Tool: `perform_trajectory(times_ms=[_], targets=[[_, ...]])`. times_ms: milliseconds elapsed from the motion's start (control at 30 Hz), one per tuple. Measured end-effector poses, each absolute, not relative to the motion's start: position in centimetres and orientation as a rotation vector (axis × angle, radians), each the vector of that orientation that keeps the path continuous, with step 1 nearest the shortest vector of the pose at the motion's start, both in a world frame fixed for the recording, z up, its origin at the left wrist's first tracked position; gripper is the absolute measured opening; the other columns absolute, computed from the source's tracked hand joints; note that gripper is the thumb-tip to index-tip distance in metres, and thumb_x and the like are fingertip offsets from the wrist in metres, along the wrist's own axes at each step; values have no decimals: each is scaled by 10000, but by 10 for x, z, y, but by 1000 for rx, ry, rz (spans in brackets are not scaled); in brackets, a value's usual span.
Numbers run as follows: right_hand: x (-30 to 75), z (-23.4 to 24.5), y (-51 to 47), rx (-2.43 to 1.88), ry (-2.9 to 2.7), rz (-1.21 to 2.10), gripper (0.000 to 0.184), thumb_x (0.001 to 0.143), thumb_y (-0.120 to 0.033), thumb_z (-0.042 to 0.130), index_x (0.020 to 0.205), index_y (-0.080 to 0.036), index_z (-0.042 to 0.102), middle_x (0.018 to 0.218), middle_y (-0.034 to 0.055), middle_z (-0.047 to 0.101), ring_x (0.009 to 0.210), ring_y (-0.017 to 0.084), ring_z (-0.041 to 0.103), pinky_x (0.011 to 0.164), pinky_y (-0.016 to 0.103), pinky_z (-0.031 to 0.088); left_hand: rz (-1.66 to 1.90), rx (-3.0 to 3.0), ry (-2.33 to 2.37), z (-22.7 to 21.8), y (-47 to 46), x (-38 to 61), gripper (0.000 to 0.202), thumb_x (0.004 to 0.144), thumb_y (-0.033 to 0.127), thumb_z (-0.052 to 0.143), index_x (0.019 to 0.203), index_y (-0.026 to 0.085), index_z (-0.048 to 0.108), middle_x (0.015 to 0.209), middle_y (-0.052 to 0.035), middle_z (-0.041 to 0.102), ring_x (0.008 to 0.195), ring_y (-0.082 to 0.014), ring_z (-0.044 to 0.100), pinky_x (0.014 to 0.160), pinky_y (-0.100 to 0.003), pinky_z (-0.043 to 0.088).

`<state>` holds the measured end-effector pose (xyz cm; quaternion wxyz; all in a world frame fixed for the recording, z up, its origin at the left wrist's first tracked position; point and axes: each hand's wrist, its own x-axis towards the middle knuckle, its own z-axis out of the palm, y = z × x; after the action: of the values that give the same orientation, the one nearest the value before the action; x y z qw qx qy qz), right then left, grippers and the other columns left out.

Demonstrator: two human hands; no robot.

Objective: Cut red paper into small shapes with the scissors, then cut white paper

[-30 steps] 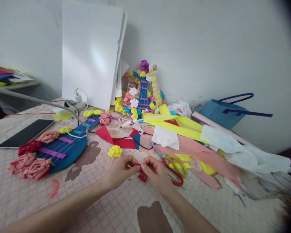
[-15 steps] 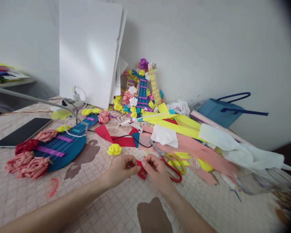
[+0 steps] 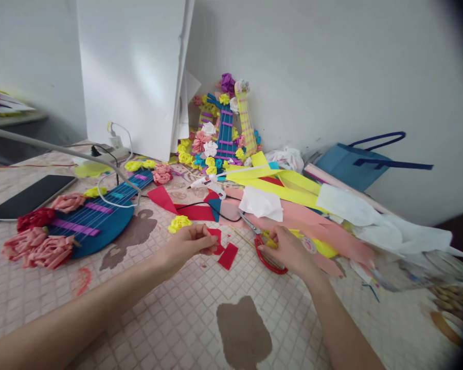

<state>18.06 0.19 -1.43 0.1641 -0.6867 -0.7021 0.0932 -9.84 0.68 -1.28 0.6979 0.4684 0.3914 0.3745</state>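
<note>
My left hand [image 3: 185, 245] pinches a small red paper piece [image 3: 216, 239] just above the tiled tablecloth [image 3: 185, 324]. A second red paper scrap [image 3: 228, 256] lies flat beside it. My right hand [image 3: 287, 249] rests on the red and yellow handles of the scissors [image 3: 263, 243], its fingers curled over them. A yellow paper flower [image 3: 179, 223] sits a little beyond my left hand.
A blue paper guitar [image 3: 100, 218] with pink flowers lies at the left near a dark tablet [image 3: 27, 197]. A glue gun [image 3: 208, 182], coloured paper strips [image 3: 289, 198], a white tissue [image 3: 260, 203], a blue bag [image 3: 351, 164] and upright decorated guitars [image 3: 226, 133] crowd the back.
My right hand let go of the red paper and moved right onto the scissors. A red scrap now lies on the cloth. My left hand keeps its red piece.
</note>
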Motion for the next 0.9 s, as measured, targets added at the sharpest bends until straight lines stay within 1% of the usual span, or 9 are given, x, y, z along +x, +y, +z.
perform_trajectory(times_ms=[133, 233, 400, 533, 600, 700, 800, 833, 900], targets=[[187, -14, 4, -1946, -1999, 287, 273, 683, -355, 699, 738, -246, 454, 717, 0, 606, 659, 219, 593, 542, 298, 377, 833, 1039, 845, -13, 5, -99, 250, 733, 323, 748, 699, 149, 572, 679, 8, 674, 643, -86, 588, 679, -224, 469], [194, -16, 5, -1930, -2044, 322, 263, 708, -390, 686, 720, -244, 468, 648, -7, 584, 581, 204, 551, 507, 295, 341, 823, 1049, 848, -12, 5, -98, 246, 734, 321, 745, 700, 145, 576, 679, 3, 672, 636, -88, 584, 666, -227, 465], [197, -23, 5, -1860, -2049, 337, 221, 684, -374, 708, 731, -225, 552, 694, 14, 621, 613, 201, 557, 520, 289, 337, 815, 1081, 874, -10, 5, -98, 249, 736, 327, 737, 694, 142, 575, 668, 1, 661, 627, -95, 576, 655, -236, 459], [196, -16, 1, -1916, -1985, 255, 215, 691, -366, 687, 674, -225, 525, 666, 7, 606, 589, 187, 547, 502, 276, 309, 817, 1124, 880, -10, 4, -98, 239, 753, 326, 721, 697, 140, 581, 662, 2, 654, 626, -92, 567, 653, -232, 454], [196, -8, -2, -1914, -1949, 296, 200, 705, -361, 679, 706, -227, 531, 686, 6, 612, 603, 191, 560, 512, 280, 331, 827, 1145, 871, -10, 3, -98, 232, 763, 326, 713, 705, 141, 584, 671, 3, 656, 628, -92, 566, 653, -232, 454], [189, 5, -7, -1757, -1850, 624, 197, 759, -362, 643, 881, -231, 562, 763, 8, 633, 657, 197, 596, 565, 299, 411, 839, 1162, 864, -10, 2, -98, 227, 769, 328, 705, 716, 145, 580, 688, 2, 660, 634, -94, 567, 647, -231, 452], [166, 10, -12, -1430, -1691, 1063, 323, 732, -351, 691, 1002, -224, 569, 915, 42, 644, 800, 211, 620, 655, 324, 476, 829, 1159, 886, -7, 0, -96, 236, 756, 332, 709, 709, 147, 570, 676, 5, 645, 626, -95, 563, 628, -229, 445], [155, 9, -13, -1357, -1618, 1158, 382, 659, -325, 760, 975, -223, 573, 889, 29, 636, 778, 199, 611, 650, 313, 479, 823, 1162, 896, -7, -1, -95, 238, 751, 333, 709, 706, 147, 569, 669, 7, 636, 622, -96, 559, 621, -229, 441], [130, 5, -18, -1253, -1434, 1282, 386, 626, -318, 795, 921, -221, 566, 777, -11, 589, 669, 152, 566, 587, 276, 459, 808, 1188, 915, -6, -4, -93, 236, 748, 336, 702, 702, 146, 571, 656, 9, 616, 618, -99, 552, 608, -230, 432]])
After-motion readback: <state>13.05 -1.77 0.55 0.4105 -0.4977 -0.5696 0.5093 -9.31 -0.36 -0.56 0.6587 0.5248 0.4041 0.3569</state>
